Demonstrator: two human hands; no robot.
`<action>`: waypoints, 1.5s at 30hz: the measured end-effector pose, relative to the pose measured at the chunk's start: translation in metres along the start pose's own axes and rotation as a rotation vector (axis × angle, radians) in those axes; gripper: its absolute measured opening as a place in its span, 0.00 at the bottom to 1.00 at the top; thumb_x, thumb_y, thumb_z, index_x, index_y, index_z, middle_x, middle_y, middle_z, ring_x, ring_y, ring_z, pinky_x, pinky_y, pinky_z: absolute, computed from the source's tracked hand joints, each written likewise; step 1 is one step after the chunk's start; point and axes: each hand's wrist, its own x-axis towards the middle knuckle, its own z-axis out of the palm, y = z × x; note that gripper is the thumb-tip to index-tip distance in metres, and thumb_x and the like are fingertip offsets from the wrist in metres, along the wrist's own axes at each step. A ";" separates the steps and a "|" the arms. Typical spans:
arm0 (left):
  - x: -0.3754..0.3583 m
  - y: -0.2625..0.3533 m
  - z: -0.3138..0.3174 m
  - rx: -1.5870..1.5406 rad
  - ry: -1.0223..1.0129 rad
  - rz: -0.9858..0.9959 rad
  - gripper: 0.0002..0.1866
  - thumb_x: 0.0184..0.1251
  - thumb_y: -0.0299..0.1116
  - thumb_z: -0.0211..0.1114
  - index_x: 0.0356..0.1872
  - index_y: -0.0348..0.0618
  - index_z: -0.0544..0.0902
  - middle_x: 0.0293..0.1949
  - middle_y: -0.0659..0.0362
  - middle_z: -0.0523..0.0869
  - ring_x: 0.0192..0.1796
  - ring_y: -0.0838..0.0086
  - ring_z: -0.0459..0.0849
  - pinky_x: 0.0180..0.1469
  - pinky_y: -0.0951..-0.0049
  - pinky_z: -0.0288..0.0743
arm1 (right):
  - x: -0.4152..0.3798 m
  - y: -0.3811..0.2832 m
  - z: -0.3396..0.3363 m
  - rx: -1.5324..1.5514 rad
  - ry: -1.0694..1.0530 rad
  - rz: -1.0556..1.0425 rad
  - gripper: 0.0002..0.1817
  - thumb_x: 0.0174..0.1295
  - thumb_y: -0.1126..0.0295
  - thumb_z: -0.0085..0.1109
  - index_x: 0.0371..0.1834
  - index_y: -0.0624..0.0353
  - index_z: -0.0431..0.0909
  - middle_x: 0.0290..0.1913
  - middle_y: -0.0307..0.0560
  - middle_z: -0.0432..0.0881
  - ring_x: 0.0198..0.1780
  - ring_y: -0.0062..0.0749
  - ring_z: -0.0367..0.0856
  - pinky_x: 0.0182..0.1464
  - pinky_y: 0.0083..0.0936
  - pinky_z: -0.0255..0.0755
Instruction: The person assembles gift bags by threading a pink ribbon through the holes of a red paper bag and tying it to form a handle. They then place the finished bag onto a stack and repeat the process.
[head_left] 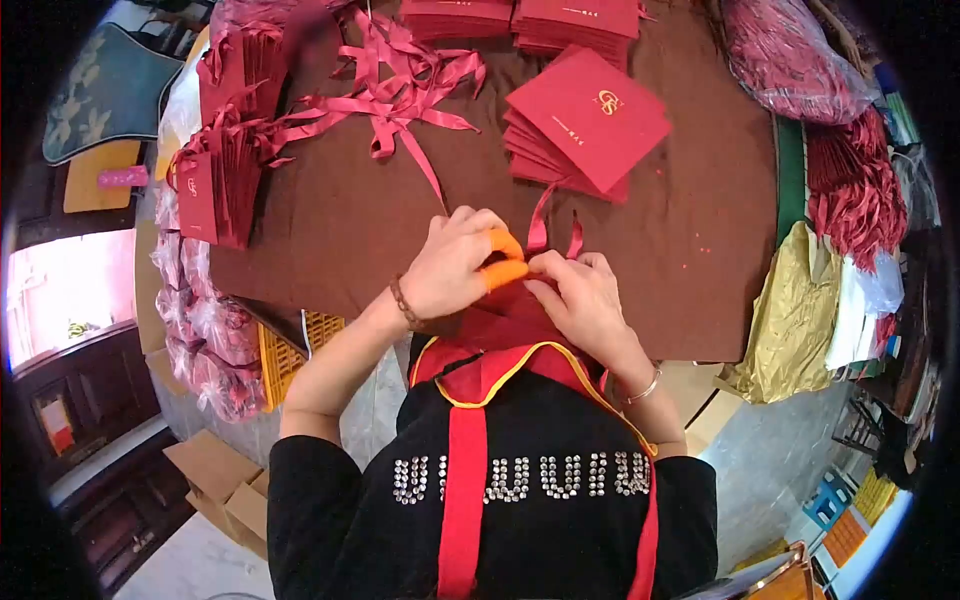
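Both hands meet at the table's near edge over a red paper bag [510,312], whose upper edge is partly hidden by the fingers. Orange covers sit on the thumb and a finger of my left hand [458,258], which is closed in a pinch on a red ribbon. My right hand [582,298] grips the bag's top edge, thumb on the near side. Two lengths of red ribbon [538,222] stick up just beyond the fingertips. Behind my left hand lies a loose heap of red ribbons [405,95], one strand trailing toward that hand.
Flat red bags [590,115] with gold print lie stacked beyond my right hand on the brown cloth [700,260]. Bags with ribbon handles [215,190] stand at the left. Plastic-wrapped bundles [795,60] and a gold sack [790,320] line the right side.
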 end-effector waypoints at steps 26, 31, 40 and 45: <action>0.070 -0.035 0.007 -0.053 -0.841 -0.238 0.17 0.45 0.42 0.61 0.35 0.44 0.86 0.47 0.56 0.82 0.46 0.59 0.80 0.45 0.63 0.72 | -0.002 -0.004 0.001 -0.079 0.002 -0.079 0.06 0.58 0.66 0.58 0.37 0.52 0.77 0.28 0.42 0.81 0.34 0.37 0.77 0.47 0.30 0.66; 0.062 -0.038 0.027 -0.193 -0.459 -0.361 0.15 0.49 0.42 0.60 0.35 0.44 0.85 0.44 0.53 0.82 0.46 0.59 0.79 0.48 0.62 0.71 | 0.000 0.000 -0.005 0.003 -0.067 -0.009 0.06 0.58 0.65 0.57 0.38 0.50 0.77 0.28 0.44 0.81 0.37 0.41 0.77 0.48 0.32 0.66; 0.074 -0.087 -0.011 0.344 0.321 -0.030 0.15 0.61 0.45 0.59 0.28 0.43 0.79 0.28 0.51 0.81 0.28 0.56 0.82 0.29 0.57 0.75 | -0.009 0.013 -0.003 -0.067 0.196 -0.099 0.13 0.50 0.68 0.65 0.40 0.55 0.79 0.44 0.46 0.77 0.47 0.42 0.73 0.51 0.34 0.64; 0.050 -0.112 -0.011 0.635 0.111 -0.349 0.18 0.62 0.47 0.59 0.37 0.41 0.74 0.23 0.52 0.83 0.26 0.59 0.83 0.25 0.60 0.74 | -0.034 0.021 -0.002 -0.291 0.313 0.038 0.18 0.47 0.66 0.68 0.42 0.53 0.79 0.54 0.47 0.70 0.53 0.44 0.68 0.54 0.36 0.61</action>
